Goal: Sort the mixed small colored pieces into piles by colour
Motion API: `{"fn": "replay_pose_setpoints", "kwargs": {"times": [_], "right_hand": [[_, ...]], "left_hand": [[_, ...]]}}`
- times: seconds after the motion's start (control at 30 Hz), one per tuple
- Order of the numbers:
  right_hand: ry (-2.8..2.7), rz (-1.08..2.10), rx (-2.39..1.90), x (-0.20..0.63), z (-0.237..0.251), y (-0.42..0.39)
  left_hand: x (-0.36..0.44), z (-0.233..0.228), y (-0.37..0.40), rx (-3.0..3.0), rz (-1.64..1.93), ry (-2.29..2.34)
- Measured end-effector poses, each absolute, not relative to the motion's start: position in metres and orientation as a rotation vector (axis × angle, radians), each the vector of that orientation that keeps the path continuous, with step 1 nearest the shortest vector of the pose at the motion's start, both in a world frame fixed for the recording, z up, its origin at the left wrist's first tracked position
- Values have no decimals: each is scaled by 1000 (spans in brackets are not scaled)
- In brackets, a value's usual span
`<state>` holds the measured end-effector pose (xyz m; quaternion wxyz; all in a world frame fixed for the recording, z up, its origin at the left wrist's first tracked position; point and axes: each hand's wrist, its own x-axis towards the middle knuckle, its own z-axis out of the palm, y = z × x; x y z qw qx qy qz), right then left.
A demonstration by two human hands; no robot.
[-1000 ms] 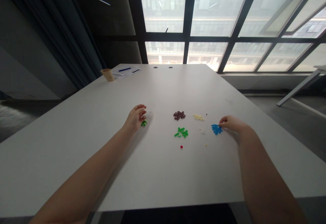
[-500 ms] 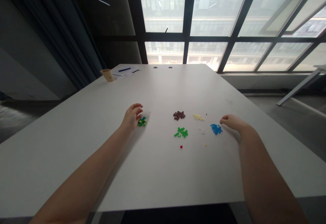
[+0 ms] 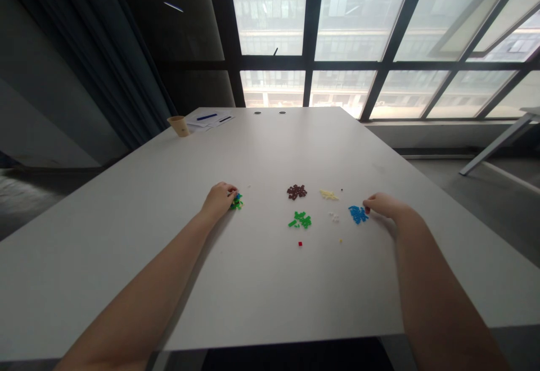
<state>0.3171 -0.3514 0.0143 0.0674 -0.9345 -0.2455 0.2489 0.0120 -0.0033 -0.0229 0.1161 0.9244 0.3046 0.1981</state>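
Left hand [image 3: 218, 199] curled on the mixed bricks [image 3: 237, 201], right hand [image 3: 382, 204] fingertips pinched beside the blue bricks [image 3: 358, 213]

So between the two hands there's a bunch of tiny brick piles on the white worktop [image 3: 270, 303]: a dark brown pile [image 3: 297, 192] a bit further out, a bright green pile [image 3: 302, 219] closer in, and a pale yellow pile [image 3: 328, 194] over toward the right hand. A few white bits [image 3: 334, 217] sit just left of the right hand, plus a lone red piece [image 3: 300, 244] and a tiny yellow piece [image 3: 340, 240] nearer than both hands. Way beyond the left hand, at the far corner, a paper cup [image 3: 179, 125] stands beside some papers [image 3: 210, 119] with a blue pen [image 3: 206, 116] on top. Big windows [image 3: 358, 39] behind everything, dark curtain [image 3: 105, 61] off to the left.
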Motion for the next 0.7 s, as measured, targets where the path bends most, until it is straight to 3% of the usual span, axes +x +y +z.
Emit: {"fn": "replay_pose_setpoints", "kwargs": {"times": [0.3, 0.47, 0.7], "right_hand": [[-803, 358, -2819, 296, 31, -339], [-918, 179, -2769, 267, 41, -322], [-1200, 114, -2392, 220, 39, -296]], "left_hand": [[14, -17, -16, 2813, 541, 943], [19, -4, -30, 2768, 741, 881], [38, 7, -79, 2428, 764, 537]]}}
